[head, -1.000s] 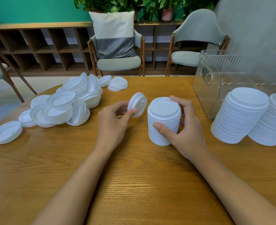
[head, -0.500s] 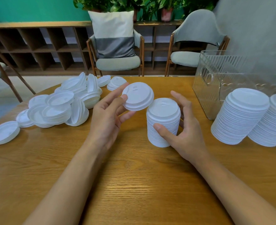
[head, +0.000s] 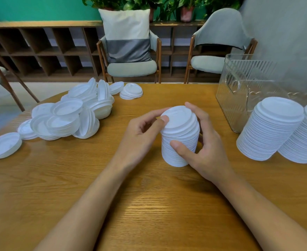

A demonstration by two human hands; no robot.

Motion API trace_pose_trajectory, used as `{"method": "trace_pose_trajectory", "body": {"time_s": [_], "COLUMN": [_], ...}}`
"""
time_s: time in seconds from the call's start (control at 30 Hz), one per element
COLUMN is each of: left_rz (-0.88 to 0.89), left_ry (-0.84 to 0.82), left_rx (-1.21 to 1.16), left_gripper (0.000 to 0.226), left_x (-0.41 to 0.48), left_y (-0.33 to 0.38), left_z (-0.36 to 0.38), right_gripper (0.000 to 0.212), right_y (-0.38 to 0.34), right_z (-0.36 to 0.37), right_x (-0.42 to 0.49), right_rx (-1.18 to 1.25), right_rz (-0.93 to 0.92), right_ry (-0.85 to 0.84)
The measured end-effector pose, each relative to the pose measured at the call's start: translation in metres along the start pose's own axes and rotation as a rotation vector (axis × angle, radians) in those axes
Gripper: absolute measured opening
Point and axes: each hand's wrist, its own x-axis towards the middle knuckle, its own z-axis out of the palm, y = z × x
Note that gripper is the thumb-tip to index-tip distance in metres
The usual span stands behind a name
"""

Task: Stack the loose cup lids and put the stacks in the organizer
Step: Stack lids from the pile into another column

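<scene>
Fingers of my right hand curled round the lid stack standing mid-bench; my left hand pinched its top lid. Loose lids lay left, organizer far right.

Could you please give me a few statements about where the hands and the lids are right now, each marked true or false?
1. The right hand grips the side of the middle stack. True.
2. The left hand reaches into the loose lids. False: it pinches the top lid on the middle stack.
3. Two taller stacks stand on the table beside the clear organizer. True.
4. The loose lids lie to the person's right. False: they lie on the left side of the table.
</scene>
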Motion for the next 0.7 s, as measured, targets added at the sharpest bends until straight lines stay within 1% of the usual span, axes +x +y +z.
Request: {"method": "trace_pose_trajectory", "body": {"time_s": [0.03,0.07,0.13,0.17,0.3,0.47,0.63,0.7], "left_rz": [0.017,0.04,0.069,0.076,0.103,0.134,0.109,0.089], "left_ry": [-0.007,-0.006,0.014,0.018,-0.016,0.011,0.025,0.028], "left_rx": [0.041,0.1,0.195,0.202,0.185,0.207,0.163,0.143], "left_gripper": [0.026,0.031,0.047,0.051,0.05,0.054,0.058,0.056], "left_x": [0.0,0.0,0.0,-0.001,-0.003,-0.004,-0.005,-0.004], "left_y": [0.0,0.0,-0.004,-0.004,-0.002,-0.003,-0.002,-0.002], "left_z": [0.0,0.0,-0.002,-0.002,0.001,0.004,0.01,0.015], "right_gripper": [0.078,0.078,0.078,0.079,0.083,0.083,0.08,0.078], "right_y": [0.0,-0.001,-0.001,-0.001,-0.001,-0.001,0.0,-0.001], "right_z": [0.0,0.0,0.001,0.001,0.0,0.0,0.001,0.001], "right_x": [0.0,0.0,-0.001,-0.001,-0.001,-0.001,-0.001,0.0], "right_rx": [0.004,0.005,0.001,-0.002,0.008,0.005,0.017,0.029], "right_rz": [0.002,0.004,0.007,0.01,0.027,0.024,0.011,0.01], "right_ry": [0.001,0.002,0.003,0.001,-0.024,-0.053,-0.071,-0.072]}}
